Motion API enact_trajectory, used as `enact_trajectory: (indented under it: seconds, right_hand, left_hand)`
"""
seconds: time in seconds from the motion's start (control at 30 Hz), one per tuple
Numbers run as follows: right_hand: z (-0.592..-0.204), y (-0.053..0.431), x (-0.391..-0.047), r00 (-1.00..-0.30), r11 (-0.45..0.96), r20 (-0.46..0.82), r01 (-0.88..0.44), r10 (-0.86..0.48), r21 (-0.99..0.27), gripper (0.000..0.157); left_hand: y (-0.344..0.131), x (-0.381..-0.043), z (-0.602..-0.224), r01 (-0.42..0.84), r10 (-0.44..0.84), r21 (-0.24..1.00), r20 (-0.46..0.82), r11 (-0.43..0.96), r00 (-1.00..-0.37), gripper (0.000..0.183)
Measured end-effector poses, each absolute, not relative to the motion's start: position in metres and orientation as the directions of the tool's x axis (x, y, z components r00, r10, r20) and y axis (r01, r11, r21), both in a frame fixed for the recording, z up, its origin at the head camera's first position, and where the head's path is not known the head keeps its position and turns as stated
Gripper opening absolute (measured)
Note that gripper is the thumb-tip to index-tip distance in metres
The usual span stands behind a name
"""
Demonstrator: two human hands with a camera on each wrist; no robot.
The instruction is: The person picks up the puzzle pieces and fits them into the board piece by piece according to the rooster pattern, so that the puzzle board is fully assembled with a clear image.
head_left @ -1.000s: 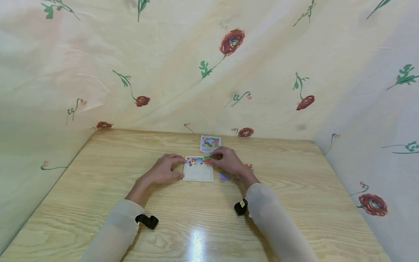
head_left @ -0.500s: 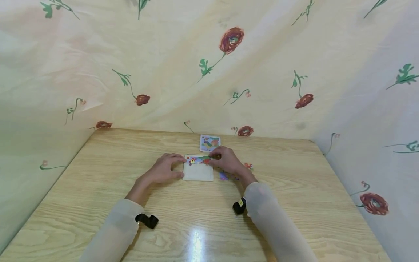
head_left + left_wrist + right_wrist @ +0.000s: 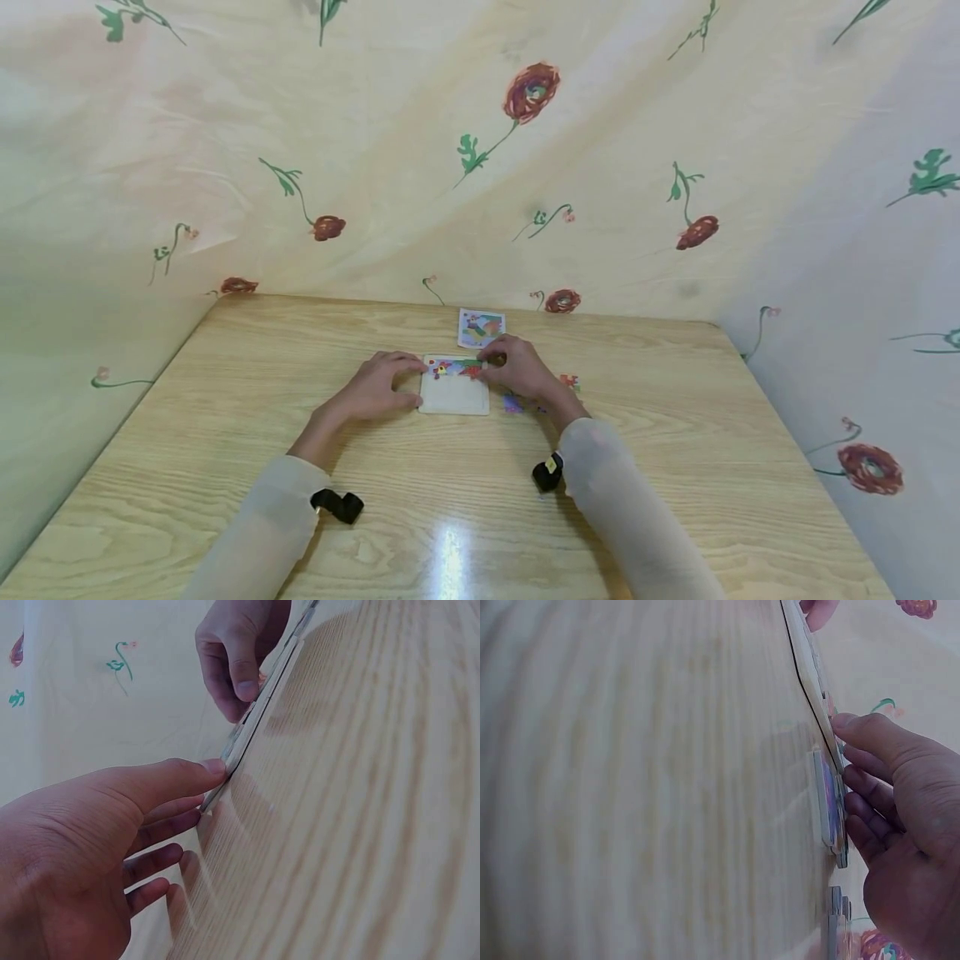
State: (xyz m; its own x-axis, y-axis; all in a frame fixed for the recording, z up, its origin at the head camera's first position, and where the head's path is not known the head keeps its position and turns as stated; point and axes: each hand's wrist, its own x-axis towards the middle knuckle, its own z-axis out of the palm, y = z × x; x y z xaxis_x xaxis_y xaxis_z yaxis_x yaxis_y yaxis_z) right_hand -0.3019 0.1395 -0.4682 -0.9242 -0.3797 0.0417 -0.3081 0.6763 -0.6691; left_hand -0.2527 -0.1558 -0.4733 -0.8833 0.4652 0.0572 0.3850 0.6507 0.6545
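A white square puzzle board (image 3: 453,398) lies on the table in the head view, with a row of colourful jigsaw pieces (image 3: 448,367) along its far edge. My left hand (image 3: 372,388) holds the board's left side, thumb near the front corner and fingers near the back one. In the left wrist view, that thumb rests on the board's rim. At the far right corner, my right hand (image 3: 519,367) pinches a red-and-green puzzle piece (image 3: 472,368) at the end of the row. Its fingers partly cover the piece. Loose pieces (image 3: 513,404) lie below my right hand.
Behind the board lies a small picture card (image 3: 481,328). More loose pieces (image 3: 569,382) sit right of the right wrist, partly hidden by it. The wooden table (image 3: 420,517) meets a flowered cloth (image 3: 390,167) at its back and sides.
The red-and-green piece now sits more evenly in line with the row, and my right hand has shifted slightly left. My left hand stays at the board's side.
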Motion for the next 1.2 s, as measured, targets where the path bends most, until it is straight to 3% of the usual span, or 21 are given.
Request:
enact_trajectory:
  seconds: [1.2]
  right_hand:
    - [-0.4715, 0.1412, -0.3069, -0.893, 0.636, 0.064, -0.365, -0.445, -0.68, 0.017]
  left_hand:
    - [-0.1524, -0.2569, -0.4749, 0.38, 0.453, 0.641, 0.057, 0.667, -0.89, 0.053]
